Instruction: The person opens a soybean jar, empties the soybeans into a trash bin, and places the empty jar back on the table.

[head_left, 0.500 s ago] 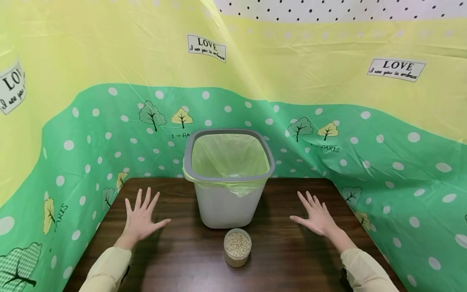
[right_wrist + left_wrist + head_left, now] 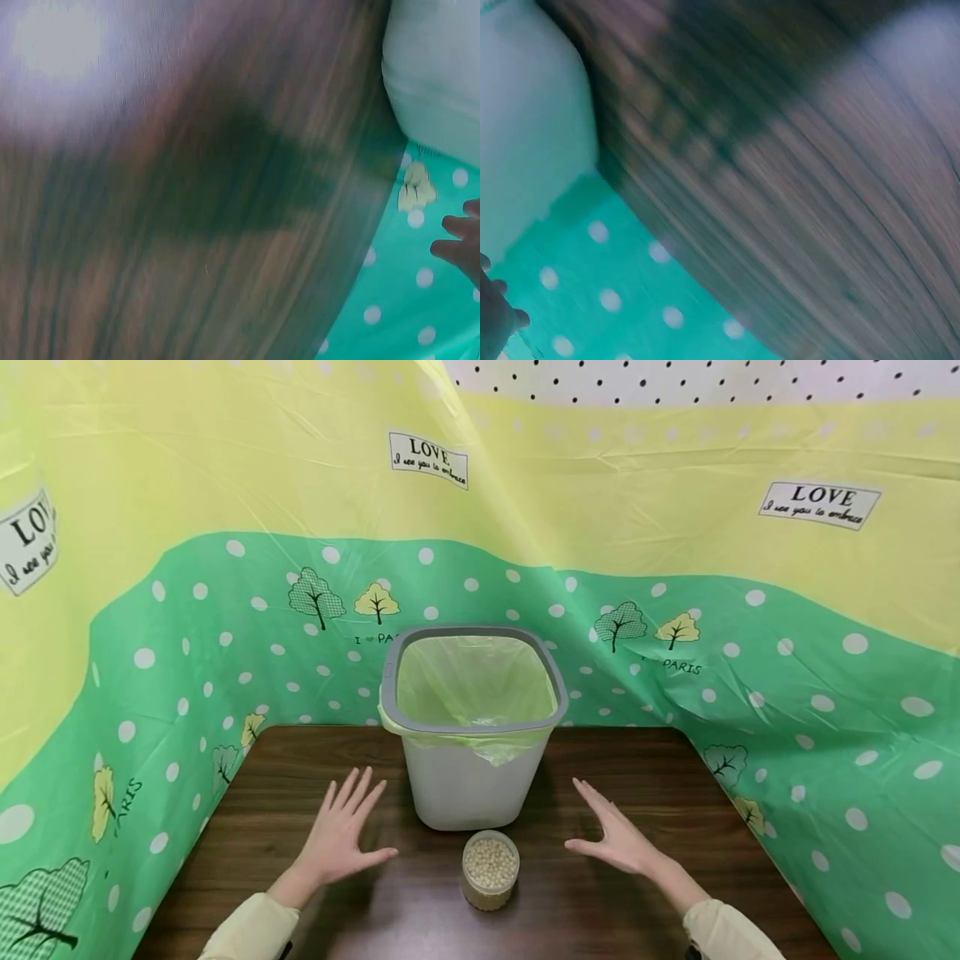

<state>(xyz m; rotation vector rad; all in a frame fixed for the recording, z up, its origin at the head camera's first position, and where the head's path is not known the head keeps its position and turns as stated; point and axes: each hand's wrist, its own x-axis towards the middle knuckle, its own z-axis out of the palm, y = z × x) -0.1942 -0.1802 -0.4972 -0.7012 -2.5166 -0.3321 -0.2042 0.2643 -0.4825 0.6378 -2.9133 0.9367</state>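
Observation:
A clear round jar (image 2: 490, 870) full of small pale round beans or beads stands on the table between my hands in the head view. Behind it is a light grey trash bin (image 2: 472, 781) with a darker grey rim and a pale green liner folded over the edge. My left hand (image 2: 337, 843), fingers extended and thumb pointing inward, is to the left of the jar. To the right, my right hand (image 2: 617, 839) has its fingers straight and thumb apart. Neither hand holds anything. Only fingertips of each hand show in the wrist views, near the bin's side.
The dark wooden table (image 2: 300, 777) reaches back to a green and yellow printed plastic curtain (image 2: 225, 577), which hangs behind and along both sides. The bin stands toward the table's far edge.
Both hands have moved inward, toward the jar, and slightly nearer the front edge. The jar and the bin stay where they were.

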